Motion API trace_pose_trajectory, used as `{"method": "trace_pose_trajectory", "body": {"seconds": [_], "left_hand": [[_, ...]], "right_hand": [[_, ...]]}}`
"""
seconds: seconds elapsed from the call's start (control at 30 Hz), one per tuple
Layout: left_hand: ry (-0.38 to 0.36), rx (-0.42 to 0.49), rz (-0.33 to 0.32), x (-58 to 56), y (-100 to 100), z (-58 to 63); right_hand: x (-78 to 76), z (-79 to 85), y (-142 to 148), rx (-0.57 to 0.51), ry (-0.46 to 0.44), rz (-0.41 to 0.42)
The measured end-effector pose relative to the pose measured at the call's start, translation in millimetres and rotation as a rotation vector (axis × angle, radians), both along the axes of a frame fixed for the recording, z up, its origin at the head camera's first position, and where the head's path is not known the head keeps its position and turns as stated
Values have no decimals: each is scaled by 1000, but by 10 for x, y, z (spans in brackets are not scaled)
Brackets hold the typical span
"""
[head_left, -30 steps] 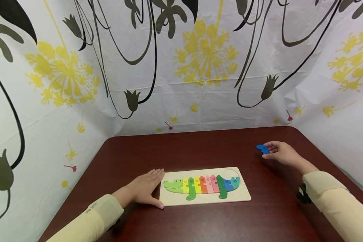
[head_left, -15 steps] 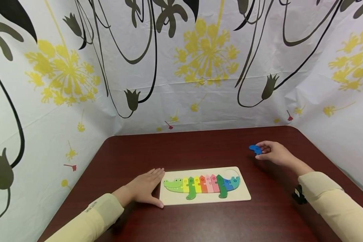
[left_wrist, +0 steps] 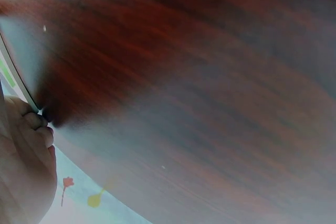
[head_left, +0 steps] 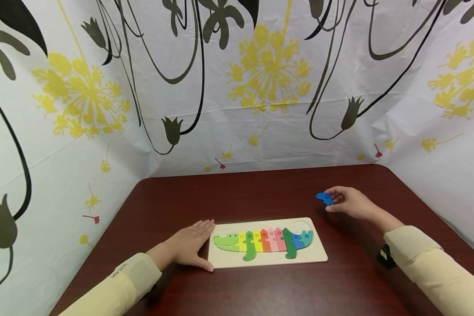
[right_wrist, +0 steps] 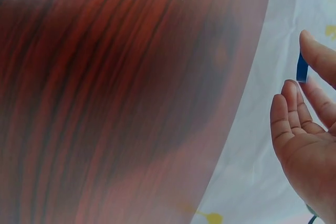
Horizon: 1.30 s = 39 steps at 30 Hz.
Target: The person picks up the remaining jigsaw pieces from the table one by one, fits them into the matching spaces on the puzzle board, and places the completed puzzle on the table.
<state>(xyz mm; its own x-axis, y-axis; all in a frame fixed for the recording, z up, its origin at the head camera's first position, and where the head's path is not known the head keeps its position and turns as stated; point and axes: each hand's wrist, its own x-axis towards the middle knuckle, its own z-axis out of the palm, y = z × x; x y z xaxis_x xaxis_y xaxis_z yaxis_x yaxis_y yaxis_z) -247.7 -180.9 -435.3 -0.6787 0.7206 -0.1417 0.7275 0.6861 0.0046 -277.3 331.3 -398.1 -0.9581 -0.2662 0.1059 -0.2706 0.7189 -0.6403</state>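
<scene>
A pale wooden puzzle board (head_left: 231,263) lies on the table, bearing a crocodile puzzle (head_left: 265,242) in green, yellow, orange, pink and blue pieces. At the upper right of the crocodile's tail, a bare curved outline shows on the board. My left hand (head_left: 191,245) rests flat at the board's left edge, fingers straight and thumb spread. Beyond the board's right end, my right hand (head_left: 351,202) pinches a curved blue puzzle piece (head_left: 324,199) between thumb and fingers above the table. In the right wrist view, the blue piece (right_wrist: 302,67) appears edge-on, mostly hidden by the thumb.
The dark red-brown table (head_left: 268,289) has rounded far corners. A white cloth (head_left: 237,145) printed with flowers and stems hangs around its back and sides. Cream sleeves cover both forearms, and a dark device (head_left: 386,256) sits at the right wrist.
My right hand has moved left and slightly nearer, carrying the blue puzzle piece toward the board. My left hand and the board have stayed in place.
</scene>
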Motion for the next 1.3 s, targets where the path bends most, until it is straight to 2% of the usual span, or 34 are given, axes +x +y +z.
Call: {"method": "trace_pose_trajectory", "body": {"seconds": [0.63, 1.3], "left_hand": [[-4, 2, 11, -7, -5, -13], [3, 7, 1, -6, -7, -4]], "right_hand": [[71, -20, -284, -62, -67, 94], [114, -81, -484, -48, -70, 190]]}}
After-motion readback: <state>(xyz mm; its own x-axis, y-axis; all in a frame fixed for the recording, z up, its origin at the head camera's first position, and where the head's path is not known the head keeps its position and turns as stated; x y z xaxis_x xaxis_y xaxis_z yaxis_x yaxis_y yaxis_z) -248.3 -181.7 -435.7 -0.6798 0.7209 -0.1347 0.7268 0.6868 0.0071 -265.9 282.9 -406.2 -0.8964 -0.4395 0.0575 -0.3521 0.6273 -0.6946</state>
